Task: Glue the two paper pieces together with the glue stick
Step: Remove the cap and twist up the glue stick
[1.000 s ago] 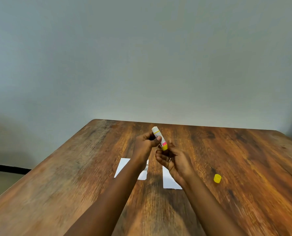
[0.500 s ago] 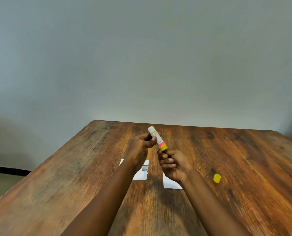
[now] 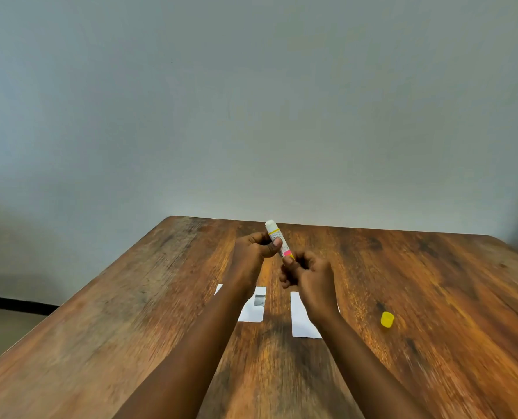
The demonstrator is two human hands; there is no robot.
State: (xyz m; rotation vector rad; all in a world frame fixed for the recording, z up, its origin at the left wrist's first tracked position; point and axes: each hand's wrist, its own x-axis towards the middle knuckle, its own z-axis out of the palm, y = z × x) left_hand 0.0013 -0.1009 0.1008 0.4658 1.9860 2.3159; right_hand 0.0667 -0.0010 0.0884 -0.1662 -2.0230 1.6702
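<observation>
I hold an uncapped glue stick (image 3: 275, 235) above the table, white tip pointing up and away. My left hand (image 3: 256, 252) grips its white and yellow body between thumb and fingers. My right hand (image 3: 307, 273) pinches the yellow base end with its fingertips. Two white paper pieces lie flat on the wood below my hands: the left paper piece (image 3: 253, 309), with a small grey print, is partly hidden by my left forearm, and the right paper piece (image 3: 301, 320) is partly covered by my right wrist. They lie apart with a gap between them.
The yellow glue cap (image 3: 387, 319) lies on the wooden table (image 3: 433, 282) to the right of the papers. A plain grey wall stands behind the table's far edge. The table's left edge drops to the floor (image 3: 6, 331).
Both hands have stayed raised with the glue stick; my right hand's fingers have shifted around the base end, and the stick stands slightly more upright.
</observation>
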